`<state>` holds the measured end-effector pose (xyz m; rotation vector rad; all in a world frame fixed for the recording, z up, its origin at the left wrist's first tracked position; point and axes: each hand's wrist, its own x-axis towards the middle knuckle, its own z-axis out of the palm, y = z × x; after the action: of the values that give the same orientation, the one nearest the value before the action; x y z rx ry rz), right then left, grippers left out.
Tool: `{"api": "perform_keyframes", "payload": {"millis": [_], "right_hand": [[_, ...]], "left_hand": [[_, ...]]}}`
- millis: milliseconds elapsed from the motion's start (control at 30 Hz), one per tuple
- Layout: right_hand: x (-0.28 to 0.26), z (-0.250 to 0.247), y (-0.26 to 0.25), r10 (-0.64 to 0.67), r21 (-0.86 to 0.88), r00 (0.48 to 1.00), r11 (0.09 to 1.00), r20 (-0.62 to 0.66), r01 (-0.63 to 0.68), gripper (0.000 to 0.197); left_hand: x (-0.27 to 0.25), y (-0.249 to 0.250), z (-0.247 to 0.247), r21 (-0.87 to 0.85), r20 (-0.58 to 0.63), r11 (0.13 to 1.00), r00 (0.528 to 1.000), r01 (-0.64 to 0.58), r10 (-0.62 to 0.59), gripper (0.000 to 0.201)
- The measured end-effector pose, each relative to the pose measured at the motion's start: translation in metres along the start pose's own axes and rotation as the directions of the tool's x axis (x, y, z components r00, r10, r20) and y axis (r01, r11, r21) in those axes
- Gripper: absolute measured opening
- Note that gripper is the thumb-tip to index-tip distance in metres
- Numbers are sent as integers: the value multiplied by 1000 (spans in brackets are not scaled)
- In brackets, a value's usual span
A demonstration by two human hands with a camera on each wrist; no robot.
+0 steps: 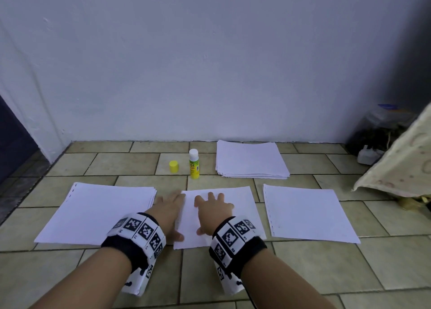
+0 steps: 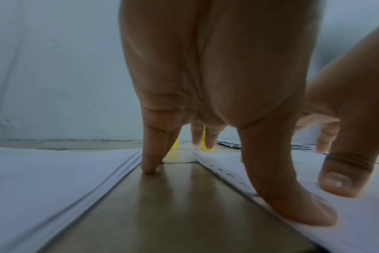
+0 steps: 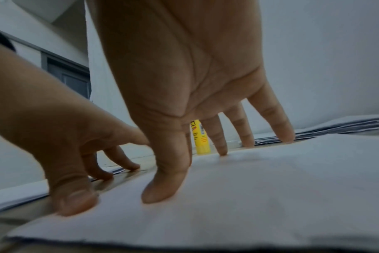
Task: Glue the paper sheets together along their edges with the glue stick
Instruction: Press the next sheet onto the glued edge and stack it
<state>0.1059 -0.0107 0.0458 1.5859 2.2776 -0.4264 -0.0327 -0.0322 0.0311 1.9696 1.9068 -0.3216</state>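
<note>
Both wrists hover low; our left hand [image 1: 169,206] and right hand [image 1: 213,207] press flat, fingers spread, holding nothing, on the middle sheet [image 1: 242,206]. We smooth outward from the glued perforated edge [image 2: 225,174]. Glue stick [image 1: 194,164] stands uncapped beyond.

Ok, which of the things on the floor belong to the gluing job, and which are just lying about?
For the job:
- glue stick, uncapped and upright
- its yellow cap
- middle sheet, under both hands
- left paper stack
- right sheet
- far paper stack

Lying about:
- jar in the corner
- white plug
- cloth on the right
</note>
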Motion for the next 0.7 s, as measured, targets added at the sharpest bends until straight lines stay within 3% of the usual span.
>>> {"api": "perform_keyframes", "payload": {"millis": [200, 300, 400, 500, 700], "right_hand": [[-2, -8, -18, -32, -158, 999, 987, -33, 27, 65], [4, -14, -18, -178, -22, 984, 984, 9, 179, 64], [8, -16, 0, -266, 65, 960, 963, 90, 260, 90], [8, -19, 28, -225, 125, 970, 969, 90, 213, 92], [6, -31, 83, -73, 23, 996, 997, 58, 71, 61]], "left_hand": [[10, -1, -1, 81, 133, 997, 991, 13, -23, 109], [9, -1, -1, 83, 126, 996, 992, 11, -21, 109], [4, 2, -2, 95, 107, 995, 994, 14, -24, 108], [5, 0, -1, 103, 128, 994, 991, 20, -33, 109], [7, -2, -5, 78, 195, 997, 981, -3, -12, 112]]}}
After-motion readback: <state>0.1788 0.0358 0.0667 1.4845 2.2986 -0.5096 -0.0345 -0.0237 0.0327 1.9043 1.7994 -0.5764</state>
